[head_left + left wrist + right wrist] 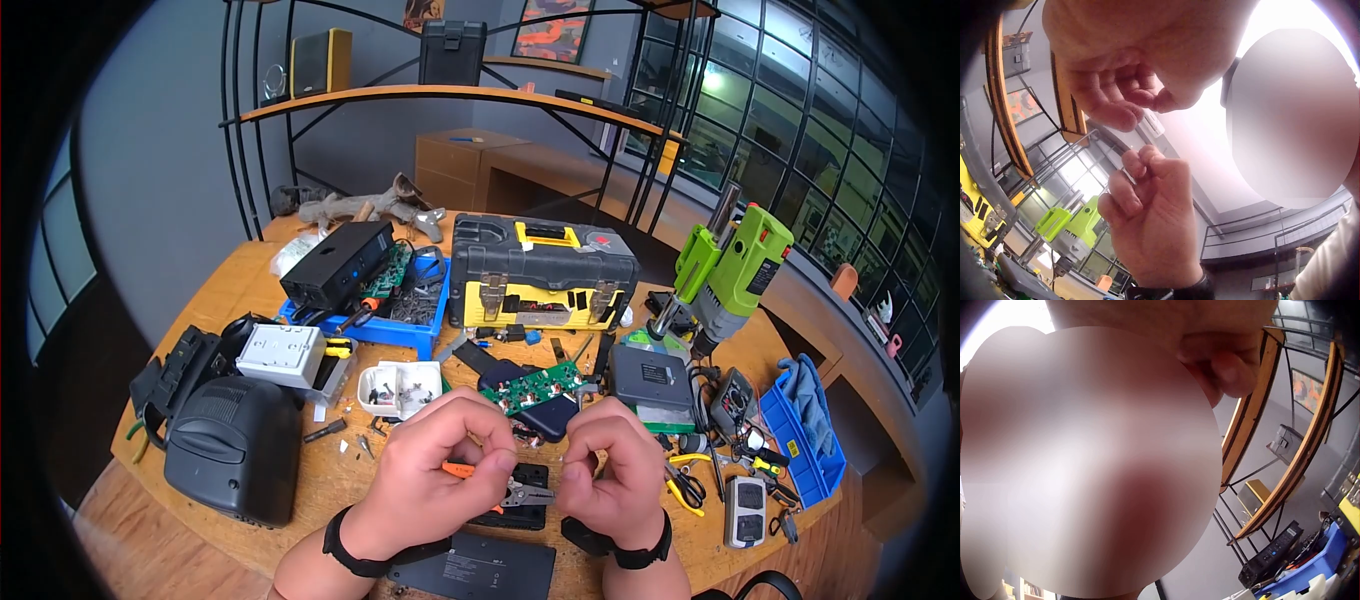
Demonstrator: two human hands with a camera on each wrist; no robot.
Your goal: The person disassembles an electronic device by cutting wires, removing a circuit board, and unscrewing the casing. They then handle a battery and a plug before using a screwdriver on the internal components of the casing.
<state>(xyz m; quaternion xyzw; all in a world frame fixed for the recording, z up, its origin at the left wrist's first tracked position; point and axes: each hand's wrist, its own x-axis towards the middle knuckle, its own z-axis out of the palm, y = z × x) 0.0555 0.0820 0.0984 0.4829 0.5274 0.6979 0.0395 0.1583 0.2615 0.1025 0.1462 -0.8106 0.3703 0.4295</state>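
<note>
Both hands are raised side by side over the near part of the bench. My left hand [440, 480] has curled fingers, its thumb tip against the index finger. My right hand [612, 475] faces it with a similar bend, thumb and index tips close together. A narrow gap separates the two hands. In the left wrist view the left hand [1147, 56] is above and the right hand [1154, 219] below; anything between their fingertips is too small to tell. Pliers with orange handles [525, 493] show between the hands, over a black tray [528, 518].
A dark flat battery-like block [475, 568] lies nearest. Beyond the hands are a green circuit board [540, 388], a white parts tray [400, 388] and a yellow-black toolbox [540, 270]. Yellow-handled scissors [685, 485] and a green drill [745, 265] stand right, a black case [235, 450] left.
</note>
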